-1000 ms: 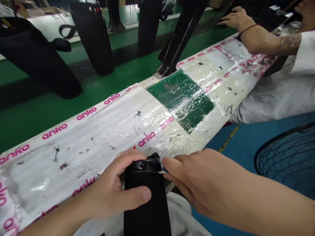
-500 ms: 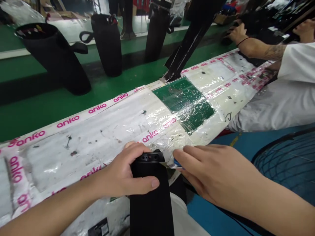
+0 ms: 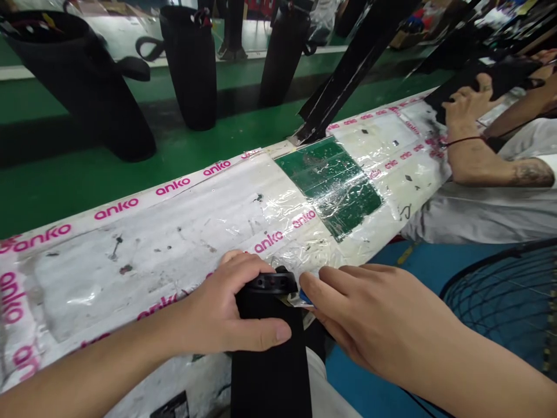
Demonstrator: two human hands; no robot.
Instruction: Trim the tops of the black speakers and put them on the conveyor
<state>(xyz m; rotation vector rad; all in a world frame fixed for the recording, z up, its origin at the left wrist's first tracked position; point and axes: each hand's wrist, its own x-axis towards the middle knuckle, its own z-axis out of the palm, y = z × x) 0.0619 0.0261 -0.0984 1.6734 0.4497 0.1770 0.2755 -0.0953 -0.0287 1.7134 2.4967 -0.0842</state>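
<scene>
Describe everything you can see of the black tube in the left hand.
The black tube is a long, matte, fabric-looking sleeve topped by a glossier black collar pierced with a row of small round holes. It rises, collar end up, at the table's near edge, its lower end running out of frame. The left hand grips it just below the collar, thumb across its front. A small blue-and-silver piece lies at the collar's right side, beside the right hand.

Black tubes (image 3: 189,75) on a green surface (image 3: 65,197)
</scene>
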